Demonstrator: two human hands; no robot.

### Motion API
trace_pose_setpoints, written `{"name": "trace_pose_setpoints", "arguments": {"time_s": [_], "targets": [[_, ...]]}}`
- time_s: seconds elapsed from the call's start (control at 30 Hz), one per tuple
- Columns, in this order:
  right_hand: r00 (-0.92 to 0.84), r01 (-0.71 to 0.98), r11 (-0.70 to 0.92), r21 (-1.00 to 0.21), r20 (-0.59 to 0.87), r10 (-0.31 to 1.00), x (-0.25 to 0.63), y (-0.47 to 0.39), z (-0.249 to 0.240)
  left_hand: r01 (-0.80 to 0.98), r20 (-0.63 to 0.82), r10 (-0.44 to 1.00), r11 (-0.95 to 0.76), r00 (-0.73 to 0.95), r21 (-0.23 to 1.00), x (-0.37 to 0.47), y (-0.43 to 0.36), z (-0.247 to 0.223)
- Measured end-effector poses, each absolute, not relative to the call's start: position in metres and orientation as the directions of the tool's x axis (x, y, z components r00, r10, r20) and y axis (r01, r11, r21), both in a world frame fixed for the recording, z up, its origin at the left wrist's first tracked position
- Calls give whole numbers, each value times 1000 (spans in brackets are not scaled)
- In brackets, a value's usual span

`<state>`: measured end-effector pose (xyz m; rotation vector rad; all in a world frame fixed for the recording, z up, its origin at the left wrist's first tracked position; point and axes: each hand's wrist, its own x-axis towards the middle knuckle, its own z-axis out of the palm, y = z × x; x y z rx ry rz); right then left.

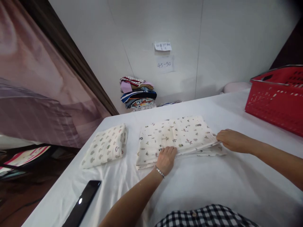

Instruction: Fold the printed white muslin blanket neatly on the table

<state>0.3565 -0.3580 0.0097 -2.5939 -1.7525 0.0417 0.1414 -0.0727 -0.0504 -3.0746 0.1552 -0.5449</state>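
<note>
A white cloth (175,135) printed with small plants and figures lies folded in a wide rectangle on the white-covered table. My left hand (166,160), with a bracelet at the wrist, rests on its near edge; the fingers lie on top and the thumb is hidden. At the right end, my right hand (228,139) pinches the cloth's corner, fingers closed. The upper layer there sits slightly raised, and a lower layer sticks out beneath it. Left of this cloth is a second folded cloth (105,145) with grey mushroom-like prints, touched by neither hand.
A black flat object (82,201) lies at the table's near left. The red basket (276,97) with a metal handle stands at the right. Beyond the far edge are stacked folded fabrics (138,94) by the wall. A pink curtain (47,78) hangs at the left.
</note>
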Motion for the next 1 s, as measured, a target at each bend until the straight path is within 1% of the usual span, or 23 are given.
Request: {"name": "trace_pose_setpoints", "arguments": {"time_s": [0.07,0.13,0.27,0.47,0.63,0.77,0.83,0.9,0.97,1.0], "targets": [[375,925,-380,-32,-90,922,355,-357,12,-58,337,-56,-998,940,-3,135,-66,-51],[399,913,-406,-47,-113,910,354,-357,12,-22,341,-15,-1000,940,16,127,-55,-51],[431,896,-440,-69,-113,895,356,-357,10,53,348,52,-999,936,8,108,-29,-48],[430,894,-440,-88,-110,896,362,-359,8,199,356,188,-980,915,7,77,8,-41],[441,892,-443,-85,-44,896,375,-358,13,209,398,198,-978,896,16,65,35,-30],[475,877,-475,-69,-20,880,407,-343,32,268,363,263,-963,894,36,89,58,5],[506,861,-507,-47,-34,862,432,-327,48,331,294,323,-943,899,23,116,74,31],[560,826,-562,-25,-58,826,461,-305,68,416,196,409,-909,891,9,151,92,61],[619,785,-619,22,-45,784,490,-280,89,484,155,482,-874,862,27,189,112,90],[652,758,-650,60,-23,758,503,-267,99,511,170,513,-857,841,57,208,121,103]]}}
